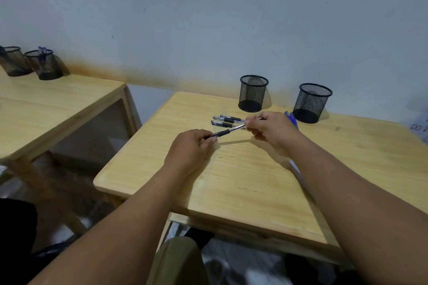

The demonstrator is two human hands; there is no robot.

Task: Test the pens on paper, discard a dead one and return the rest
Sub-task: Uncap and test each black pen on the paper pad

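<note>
Pen (228, 131) | left hand (193, 146) pinches cap end; right hand (269, 131) pinches barrel end

The tabletop (243, 183) is pale wood with a fine straight grain, smooth and faintly satin. Toward its far edge stand two cups (253, 93) of black metal mesh, matt, with solid dark bases. Between those cups and the tabletop's middle lie pens (225, 119) with clear glossy plastic barrels and matt black grips that look rubbery. Just beside the right-hand cup lies a blue pen (292, 120) of shiny plastic. Behind the tabletop, the wall (208, 18) is painted, matt, with a rusty stain along its foot.
</note>
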